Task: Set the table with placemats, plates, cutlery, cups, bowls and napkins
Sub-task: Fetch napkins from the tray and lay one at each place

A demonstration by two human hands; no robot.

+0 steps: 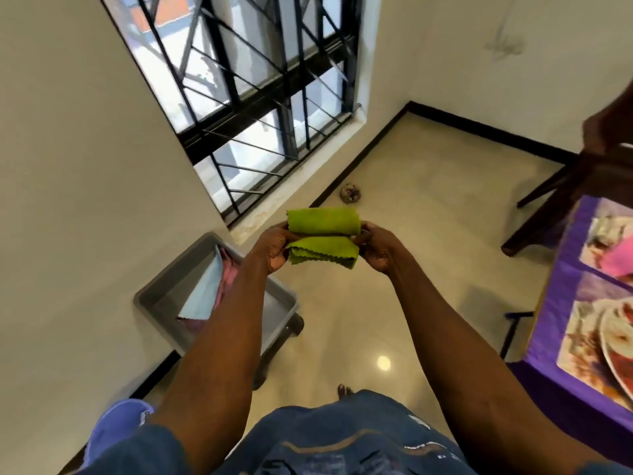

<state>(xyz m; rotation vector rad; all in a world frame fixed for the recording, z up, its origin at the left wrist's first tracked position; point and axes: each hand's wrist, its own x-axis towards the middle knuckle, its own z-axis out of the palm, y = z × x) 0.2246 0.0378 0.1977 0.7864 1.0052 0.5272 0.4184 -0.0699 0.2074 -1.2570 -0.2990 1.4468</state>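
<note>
Over on the left there's a grey tray (164, 296) sitting low by the wall, with a light blue napkin (202, 289) and a pinkish cloth (228, 274) lying in it. Both arms are stretched out in front over the floor, holding a green napkin (323, 236) up in the air between them, well apart from the table. The left hand (272, 246) has its fingers curled round the left end of it, thumb on top, pinching the folds together. The napkin is folded over on itself, a rounded fold on top and zigzag-cut edges hanging below. The right hand (375, 246) does the same on the right end, fingers bent and clamped on the cloth. Far right you get the edge of the table (548, 371) with a purple cloth, placemats (579, 341) on it, a plate (616, 334) and a pink napkin (616, 260).
</note>
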